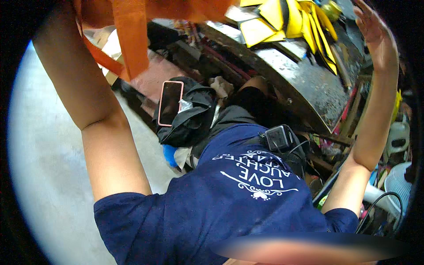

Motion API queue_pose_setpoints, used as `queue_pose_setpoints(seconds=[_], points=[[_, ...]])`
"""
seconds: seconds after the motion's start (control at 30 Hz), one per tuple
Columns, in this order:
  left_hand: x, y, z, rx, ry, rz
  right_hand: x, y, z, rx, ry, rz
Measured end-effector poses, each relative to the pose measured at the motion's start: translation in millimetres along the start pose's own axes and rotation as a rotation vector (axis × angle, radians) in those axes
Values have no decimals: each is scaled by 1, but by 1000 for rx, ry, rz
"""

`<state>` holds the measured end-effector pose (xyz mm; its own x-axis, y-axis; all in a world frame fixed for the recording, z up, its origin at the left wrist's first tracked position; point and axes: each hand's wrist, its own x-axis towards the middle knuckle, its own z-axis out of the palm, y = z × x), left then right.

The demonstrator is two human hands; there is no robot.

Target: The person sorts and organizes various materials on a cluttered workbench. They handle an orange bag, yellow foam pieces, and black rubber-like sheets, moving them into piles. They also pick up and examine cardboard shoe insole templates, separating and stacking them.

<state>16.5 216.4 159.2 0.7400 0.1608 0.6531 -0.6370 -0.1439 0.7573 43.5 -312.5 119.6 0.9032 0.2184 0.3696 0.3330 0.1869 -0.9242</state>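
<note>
My left arm reaches up at the upper left, and its hand lies outside the picture. Beside that forearm hangs an orange cloth piece [132, 39] with long straps; whether my left hand holds it cannot be seen. My right hand [375, 33] is raised at the upper right, partly cut off by the dark rim. Its visible fingers are apart, with nothing seen in them. Nearest to it on the worktable [287, 73] lies a fanned pile of yellow and black flat pieces [291, 22].
A phone with a pink edge [170, 104] rests on a black bag [194, 112] beside my lap. A small black device [279, 138] with a cable sits at my waist. Plastic containers [397, 139] and a striped light-blue item [399, 181] crowd the right side.
</note>
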Motion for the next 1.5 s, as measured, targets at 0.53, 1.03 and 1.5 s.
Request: queue_pose_setpoints(seconds=[0.53, 1.03, 1.5], points=[[-267, -235, -180, -118, 866, -664, -86, 114, -25, -474, 267, -77], [-275, -250, -171, 1300, 153, -219, -117, 147, -7, -910, 378, -368], [-215, -183, -183, 861, -55, -883, -120, 147, -9, -947, 377, -319]])
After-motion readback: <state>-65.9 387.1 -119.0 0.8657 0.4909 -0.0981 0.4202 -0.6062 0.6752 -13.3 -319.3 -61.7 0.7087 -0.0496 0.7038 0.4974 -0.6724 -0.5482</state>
